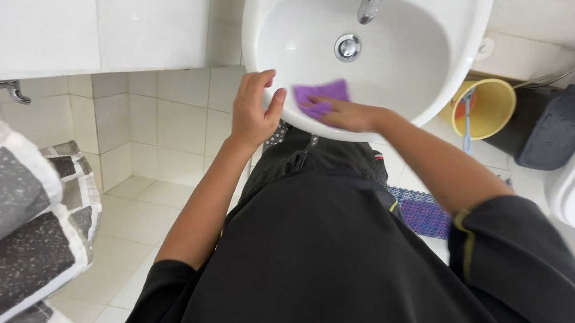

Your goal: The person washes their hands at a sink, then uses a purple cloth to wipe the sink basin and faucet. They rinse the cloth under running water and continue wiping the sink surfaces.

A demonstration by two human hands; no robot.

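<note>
Basin [400, 88]: glossy white ceramic. Tap [370, 2] and drain [347, 47]: polished metal. Purple cloth [319, 96]: soft, matt. Floor tiles [131, 228]: smooth.

Inside the white sink [401, 75] the bowl is open toward 12 o'clock, where only the faucet [370, 2] overhangs the drain [347, 47], while the purple cloth [322, 96] covers the near rim.
</note>
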